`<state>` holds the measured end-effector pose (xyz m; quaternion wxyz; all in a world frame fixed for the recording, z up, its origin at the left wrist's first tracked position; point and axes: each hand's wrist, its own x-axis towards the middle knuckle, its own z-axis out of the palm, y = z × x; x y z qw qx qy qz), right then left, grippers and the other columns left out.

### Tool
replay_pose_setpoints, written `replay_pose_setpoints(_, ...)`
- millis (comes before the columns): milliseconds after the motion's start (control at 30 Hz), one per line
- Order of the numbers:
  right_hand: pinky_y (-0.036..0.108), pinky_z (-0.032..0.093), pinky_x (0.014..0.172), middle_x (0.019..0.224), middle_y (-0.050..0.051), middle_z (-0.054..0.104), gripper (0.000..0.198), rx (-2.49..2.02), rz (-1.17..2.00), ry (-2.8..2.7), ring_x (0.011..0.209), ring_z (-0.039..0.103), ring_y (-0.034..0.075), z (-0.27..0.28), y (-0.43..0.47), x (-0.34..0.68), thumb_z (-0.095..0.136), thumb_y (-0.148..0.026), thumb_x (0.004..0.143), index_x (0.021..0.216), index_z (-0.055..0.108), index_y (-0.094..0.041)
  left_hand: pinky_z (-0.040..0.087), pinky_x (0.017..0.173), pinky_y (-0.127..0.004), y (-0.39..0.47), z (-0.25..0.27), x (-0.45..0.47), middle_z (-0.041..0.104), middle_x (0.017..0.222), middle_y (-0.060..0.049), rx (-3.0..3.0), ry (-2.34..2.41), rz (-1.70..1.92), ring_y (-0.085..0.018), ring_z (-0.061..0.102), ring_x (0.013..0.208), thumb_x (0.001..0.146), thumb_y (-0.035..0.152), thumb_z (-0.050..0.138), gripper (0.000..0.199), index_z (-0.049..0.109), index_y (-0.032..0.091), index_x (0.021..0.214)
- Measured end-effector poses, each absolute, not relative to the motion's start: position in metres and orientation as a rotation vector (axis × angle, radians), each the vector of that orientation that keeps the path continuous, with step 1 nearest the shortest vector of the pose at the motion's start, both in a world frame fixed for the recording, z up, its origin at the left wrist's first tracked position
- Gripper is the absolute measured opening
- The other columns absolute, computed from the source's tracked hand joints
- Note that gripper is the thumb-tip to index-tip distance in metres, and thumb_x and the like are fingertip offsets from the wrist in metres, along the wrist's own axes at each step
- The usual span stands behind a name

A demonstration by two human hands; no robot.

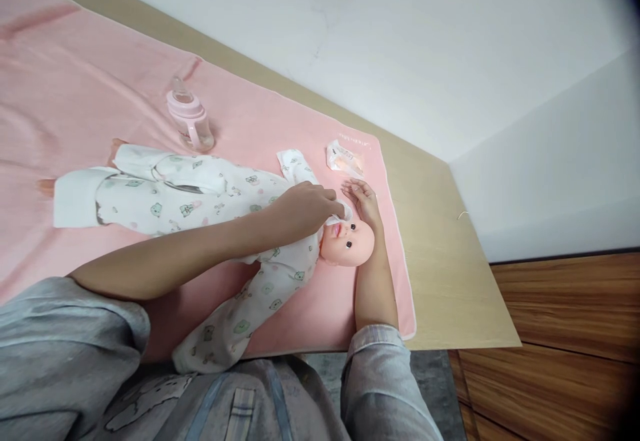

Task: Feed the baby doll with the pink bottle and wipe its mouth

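Observation:
A bald baby doll point(357, 244) lies on its back across a pink blanket point(320, 301), dressed in a white suit point(150, 207) printed with small animals. My left hand point(315, 207) reaches over the doll's chest, its fingers closed on a white wipe point(343, 210). That wipe is against the doll's cheek, beside its mouth. Around the top of the head lies my right forearm. My right hand point(364, 199) rests beyond the head with its fingers apart and holds nothing. A crumpled clear and white wrapper point(345, 159) lies just past my right fingertips.
A pink-lidded baby bottle point(191, 121) with a handle stands on the blanket beyond the doll's legs. The wooden table point(430, 227) ends at the right. A white wall point(400, 61) runs along the far side. Brown wood-grain panels point(560, 321) show at the lower right.

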<state>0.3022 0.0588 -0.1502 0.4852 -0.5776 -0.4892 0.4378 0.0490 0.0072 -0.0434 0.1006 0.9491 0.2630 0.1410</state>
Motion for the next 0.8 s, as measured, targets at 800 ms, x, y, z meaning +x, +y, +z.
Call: replay_pose_setpoints(800, 0.043, 0.053, 0.096, 0.128, 0.010, 0.059, 0.036, -1.364, 1.075, -1.232, 0.112, 0.060, 0.020, -0.1476, 0.0546, 0.3054, 0.057, -0.041, 0.094, 0.124, 0.058, -0.020, 0.041, 0.076, -0.029, 0.0000, -0.0391, 0.0479, 0.064, 0.088, -0.002, 2.690, 0.687, 0.408, -0.018, 0.062, 0.079, 0.086, 0.000, 0.047, 0.043, 0.072, 0.026, 0.109)
